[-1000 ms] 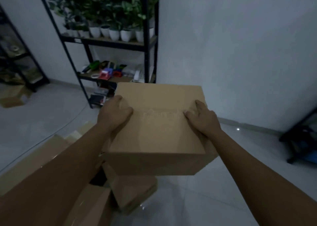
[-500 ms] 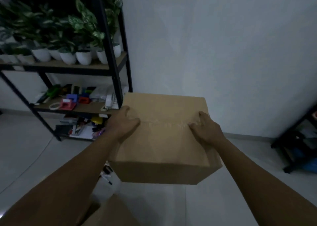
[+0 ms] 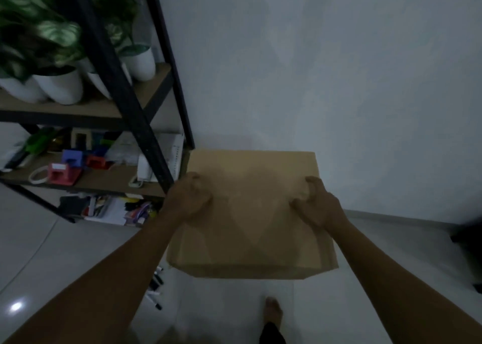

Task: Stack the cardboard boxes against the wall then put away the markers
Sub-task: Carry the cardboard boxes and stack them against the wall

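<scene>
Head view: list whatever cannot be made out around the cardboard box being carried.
- Cardboard box: its underside and far face are hidden by its own top.
- Floor at the wall: hidden by the box.
- Left hand and right hand: blurred, fingertips unclear.
- Markers on the floor: partly hidden by the left arm.
- Lower shelf clutter: dim, unreadable.

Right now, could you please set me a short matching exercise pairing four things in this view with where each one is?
Things:
1. cardboard box
2. white plant pots
3. markers
4. red tape dispenser

Places:
A. on the floor, below the left forearm
B. held up between both hands
C. on the upper shelf of the black rack
D. on the lower shelf, left of the box

Pairs: 1-B, 2-C, 3-A, 4-D
</scene>
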